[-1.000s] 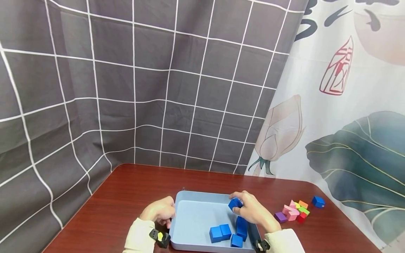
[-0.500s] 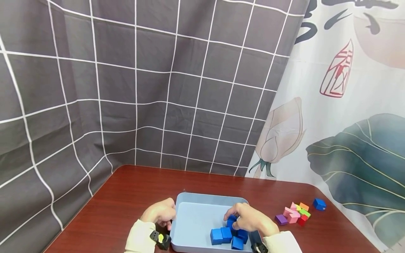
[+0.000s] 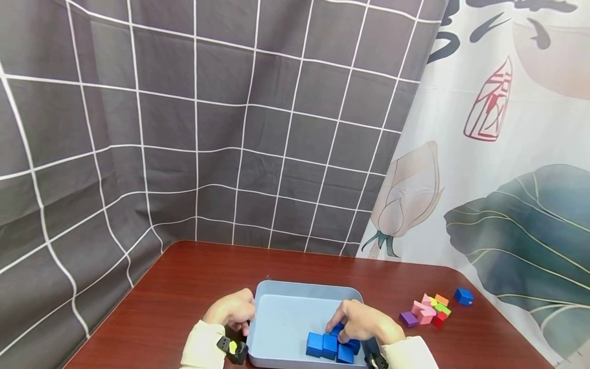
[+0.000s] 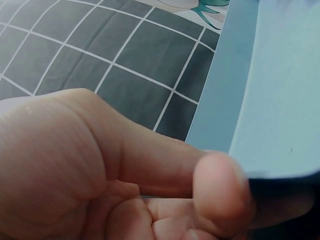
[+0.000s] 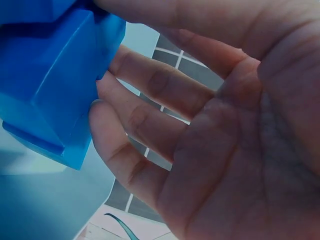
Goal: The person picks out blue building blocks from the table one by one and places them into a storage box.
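The light-blue tray (image 3: 295, 307) lies on the table, and my left hand (image 3: 233, 309) grips its left edge. In the left wrist view, the thumb and fingers (image 4: 222, 192) pinch the tray's corner edge. Several blue blocks stand close together at the tray's front right. My right hand (image 3: 361, 324) reaches over them and holds a blue block (image 3: 337, 329) between thumb and index finger, partly hidden. Two blue blocks in front, a left block (image 3: 314, 344) and a middle block (image 3: 329, 346), stand side by side. In the right wrist view, the fingers (image 5: 125, 142) lie against the blue blocks (image 5: 55, 95).
Right of the tray lies a small pile of coloured blocks, with purple (image 3: 408, 319), pink (image 3: 426, 314), green (image 3: 442, 309) and red (image 3: 439, 320) among them. A separate blue block (image 3: 463, 296) lies farther right. Curtains hang behind the brown table (image 3: 203, 266).
My right hand has come down and toward the front of the tray with its blue block, now set against the others. The blocks there stand closer together. The left hand has stayed put.
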A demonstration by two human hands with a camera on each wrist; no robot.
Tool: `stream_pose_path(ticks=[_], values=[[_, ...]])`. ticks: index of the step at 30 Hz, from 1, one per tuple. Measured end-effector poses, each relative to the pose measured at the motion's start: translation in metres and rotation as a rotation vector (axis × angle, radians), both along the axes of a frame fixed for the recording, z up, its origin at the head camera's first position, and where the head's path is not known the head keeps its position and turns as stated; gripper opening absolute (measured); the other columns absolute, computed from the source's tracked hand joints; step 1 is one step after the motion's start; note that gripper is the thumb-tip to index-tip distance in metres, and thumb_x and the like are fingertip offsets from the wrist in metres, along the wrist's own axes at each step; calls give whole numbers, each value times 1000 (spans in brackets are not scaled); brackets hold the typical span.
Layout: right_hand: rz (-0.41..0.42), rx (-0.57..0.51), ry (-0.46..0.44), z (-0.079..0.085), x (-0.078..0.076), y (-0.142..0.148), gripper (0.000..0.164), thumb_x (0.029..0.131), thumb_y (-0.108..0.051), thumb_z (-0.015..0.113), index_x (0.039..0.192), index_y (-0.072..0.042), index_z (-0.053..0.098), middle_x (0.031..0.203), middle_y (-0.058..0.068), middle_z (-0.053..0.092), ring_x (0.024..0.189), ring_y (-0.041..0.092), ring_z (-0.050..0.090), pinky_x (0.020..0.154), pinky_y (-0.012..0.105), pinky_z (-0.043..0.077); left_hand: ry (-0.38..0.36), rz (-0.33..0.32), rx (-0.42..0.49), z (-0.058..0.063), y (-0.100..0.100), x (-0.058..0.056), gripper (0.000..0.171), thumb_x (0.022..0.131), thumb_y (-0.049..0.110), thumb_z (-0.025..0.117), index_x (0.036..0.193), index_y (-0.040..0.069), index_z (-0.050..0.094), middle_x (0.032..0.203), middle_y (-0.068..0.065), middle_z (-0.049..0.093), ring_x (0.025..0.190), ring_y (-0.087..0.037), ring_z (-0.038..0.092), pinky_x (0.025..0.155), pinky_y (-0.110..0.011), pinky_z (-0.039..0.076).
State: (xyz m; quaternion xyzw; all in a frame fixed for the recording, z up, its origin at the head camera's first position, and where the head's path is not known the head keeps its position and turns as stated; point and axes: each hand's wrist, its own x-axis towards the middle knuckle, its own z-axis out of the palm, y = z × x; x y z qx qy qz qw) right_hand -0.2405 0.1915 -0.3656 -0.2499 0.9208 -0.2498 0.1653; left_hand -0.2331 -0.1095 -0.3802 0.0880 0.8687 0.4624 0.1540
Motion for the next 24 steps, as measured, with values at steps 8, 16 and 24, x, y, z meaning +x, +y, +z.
stream_pose_path(ticks=[8,16,24], values=[[89,-57,6,1,-13,-7,23,78,-8,67,100,-11,72,98,2,68,88,19,61,72,39,53,6,25,-31,1,-12,2,21,76,-9,46,58,2,49,48,-3,43,35,-8,43,38,-18,31],[61,-113,137,19,-31,12,23,84,-17,61,106,-9,66,95,3,65,81,16,60,70,32,50,-2,50,-26,-2,-24,5,23,77,-8,47,57,3,48,47,-3,44,35,-8,44,37,-17,31],[-285,45,395,34,-65,91,23,79,-16,64,95,0,60,84,9,65,74,22,61,64,39,48,-6,69,-4,1,-21,6,21,76,-9,46,59,3,47,48,-4,44,35,-9,43,37,-17,30]])
